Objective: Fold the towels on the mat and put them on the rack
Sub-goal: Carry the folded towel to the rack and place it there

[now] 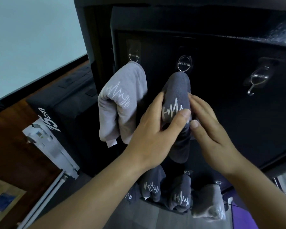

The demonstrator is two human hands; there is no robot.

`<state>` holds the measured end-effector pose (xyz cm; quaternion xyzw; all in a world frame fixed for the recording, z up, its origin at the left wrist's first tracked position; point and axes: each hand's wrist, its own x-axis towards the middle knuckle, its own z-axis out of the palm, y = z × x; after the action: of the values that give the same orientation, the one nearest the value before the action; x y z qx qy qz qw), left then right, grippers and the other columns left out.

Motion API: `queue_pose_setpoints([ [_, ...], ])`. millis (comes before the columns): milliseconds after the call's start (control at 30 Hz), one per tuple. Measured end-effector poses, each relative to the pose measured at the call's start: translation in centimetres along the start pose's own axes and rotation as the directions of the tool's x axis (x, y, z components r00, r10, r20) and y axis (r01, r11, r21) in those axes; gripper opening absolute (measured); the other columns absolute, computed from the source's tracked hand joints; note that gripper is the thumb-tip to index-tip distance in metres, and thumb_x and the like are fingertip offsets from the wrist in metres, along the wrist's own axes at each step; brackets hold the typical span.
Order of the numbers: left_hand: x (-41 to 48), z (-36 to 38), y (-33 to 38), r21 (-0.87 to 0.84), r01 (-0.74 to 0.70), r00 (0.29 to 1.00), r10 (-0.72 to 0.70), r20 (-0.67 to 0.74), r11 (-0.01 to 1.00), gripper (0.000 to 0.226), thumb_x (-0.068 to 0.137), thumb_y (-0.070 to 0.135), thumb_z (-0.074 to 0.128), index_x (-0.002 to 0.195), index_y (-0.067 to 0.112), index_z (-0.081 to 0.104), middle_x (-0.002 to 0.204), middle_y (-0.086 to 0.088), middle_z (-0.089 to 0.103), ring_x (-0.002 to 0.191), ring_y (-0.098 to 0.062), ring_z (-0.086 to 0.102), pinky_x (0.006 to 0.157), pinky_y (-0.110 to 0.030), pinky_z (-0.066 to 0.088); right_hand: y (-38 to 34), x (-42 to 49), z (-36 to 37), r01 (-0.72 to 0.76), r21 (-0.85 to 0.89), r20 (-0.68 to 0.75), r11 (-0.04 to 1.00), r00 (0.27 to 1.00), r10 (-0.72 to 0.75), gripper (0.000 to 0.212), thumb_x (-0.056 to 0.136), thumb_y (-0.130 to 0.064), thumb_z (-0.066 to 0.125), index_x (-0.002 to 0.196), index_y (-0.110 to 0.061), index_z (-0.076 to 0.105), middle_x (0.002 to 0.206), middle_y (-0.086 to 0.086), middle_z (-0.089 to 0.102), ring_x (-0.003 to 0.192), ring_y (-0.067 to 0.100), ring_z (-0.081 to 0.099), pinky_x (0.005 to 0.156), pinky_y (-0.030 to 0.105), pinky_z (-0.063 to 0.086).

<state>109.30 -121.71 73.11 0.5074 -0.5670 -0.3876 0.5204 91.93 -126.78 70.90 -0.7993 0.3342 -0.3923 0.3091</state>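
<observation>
The dark grey towel (177, 90) hangs from the middle ring (185, 62) of the black rack (229, 121), and its long axis runs straight down from the ring toward the person. The left hand (153, 134) has the grip: its fingers reach behind the towel's left edge and its thumb crosses the front beside the white stitched logo, curled round the folded bundle about midway down. The right hand (210, 129) lies against the towel's right side with fingers nearly straight — touching it, not clasping it.

Both hands sit below the ring, so the towel's top lies above and beyond them. That top hides the ring's lower part, so I cannot tell whether the fold is fully seated.

This looks like the settling of the towel on its ring. Any smoothing tug should run down along the hanging axis rather than sideways, since the light grey towel (120, 103) hangs just beside it on the left. The bare hook (257, 78) lies to the right — nearer the right hand, and probably the next spot. More towels (180, 195) hang on a lower row.
</observation>
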Motion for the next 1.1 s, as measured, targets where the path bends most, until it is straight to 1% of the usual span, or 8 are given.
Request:
queue_pose_setpoints([
  [67,-0.4,0.3,-0.3,-0.093,0.021,1.000,-0.020,0.017,0.995,0.051,0.093,0.053,0.061,0.140,0.044,0.043,0.137,0.023,0.058,0.129,0.006,0.052,0.108,-0.026,0.043,0.5,-0.7,0.5,-0.024,-0.033,0.008,0.999,1.000,0.024,0.062,0.102,-0.052,0.038,0.158,-0.027,0.029,0.163,-0.020,0.024,0.153,0.007,0.016,0.124,0.048,0.020],
  [300,-1.3,0.7,-1.5,-0.151,0.048,0.999,-0.043,0.030,0.987,0.073,0.088,0.039,0.071,0.150,0.023,0.035,0.137,0.013,0.060,0.130,-0.001,0.055,0.107,-0.028,0.047,1.2,-2.3,1.7,-0.034,-0.044,0.033,0.998,0.999,0.036,0.061,0.103,-0.046,0.038,0.159,-0.030,0.022,0.164,-0.020,0.021,0.153,0.006,0.014,0.123,0.045,0.019],
  [433,-4.4,0.2,-4.5,0.086,0.148,0.988,-0.152,0.030,0.985,0.081,0.086,0.043,0.076,0.151,0.025,0.030,0.142,0.018,0.055,0.129,0.008,0.050,0.107,-0.022,0.047,3.2,-5.3,2.1,-0.121,-0.114,-0.003,0.986,0.993,0.121,0.057,0.101,-0.042,0.049,0.154,-0.028,0.034,0.151,-0.015,0.043,0.141,0.013,0.040,0.114,0.046,0.038],
  [567,-7.8,1.1,-8.9,0.450,0.439,0.878,-0.477,-0.034,0.777,0.089,0.075,0.069,0.066,0.144,0.021,0.034,0.134,0.002,0.059,0.124,-0.016,0.057,0.105,-0.042,0.048,6.5,-12.4,4.4,-0.293,-0.409,-0.068,0.864,0.954,0.291,0.054,0.096,-0.038,0.053,0.146,-0.019,0.046,0.145,-0.002,0.049,0.131,0.021,0.048,0.108,0.034,0.040],
  [700,-8.8,2.8,-11.8,0.722,0.253,0.863,-0.488,0.133,0.644,0.053,0.093,0.052,0.060,0.135,0.022,0.047,0.128,-0.003,0.061,0.112,-0.025,0.061,0.089,-0.032,0.049,8.0,-20.8,7.0,-0.406,-0.551,-0.085,0.729,0.897,0.435,0.050,0.092,-0.037,0.058,0.138,-0.020,0.053,0.138,0.000,0.056,0.121,0.029,0.054,0.101,0.045,0.048],
  [833,-9.3,5.9,-14.4,0.803,-0.079,0.834,-0.402,0.378,0.591,0.047,0.095,0.051,0.056,0.132,0.024,0.050,0.130,-0.005,0.058,0.115,-0.031,0.058,0.092,-0.043,0.051,6.9,-30.0,9.4,-0.638,-0.580,-0.256,0.507,0.734,0.629,0.053,0.090,-0.027,0.071,0.139,-0.017,0.054,0.135,0.003,0.059,0.116,0.033,0.057,0.092,0.045,0.049],
  [1000,-12.6,12.8,-17.6,0.705,-0.362,0.657,-0.369,0.657,0.610,0.041,0.091,0.053,0.055,0.118,0.022,0.054,0.118,-0.007,0.061,0.111,-0.036,0.060,0.090,-0.045,0.051,4.0,-42.1,13.8,-0.853,-0.463,-0.421,0.241,0.451,0.787,0.048,0.090,-0.027,0.069,0.135,-0.016,0.057,0.127,0.004,0.064,0.111,0.034,0.060,0.089,0.046,0.049],
  [1100,-16.5,17.6,-18.7,0.617,-0.512,0.518,-0.358,0.777,0.598,0.047,0.093,0.051,0.057,0.127,0.018,0.053,0.126,-0.011,0.060,0.114,-0.038,0.058,0.091,-0.045,0.050,1.3,-48.7,16.5,-0.937,-0.340,-0.477,0.075,0.240,0.846,0.049,0.093,-0.034,0.062,0.139,-0.019,0.054,0.128,0.003,0.063,0.115,0.030,0.059,0.094,0.045,0.050],
])
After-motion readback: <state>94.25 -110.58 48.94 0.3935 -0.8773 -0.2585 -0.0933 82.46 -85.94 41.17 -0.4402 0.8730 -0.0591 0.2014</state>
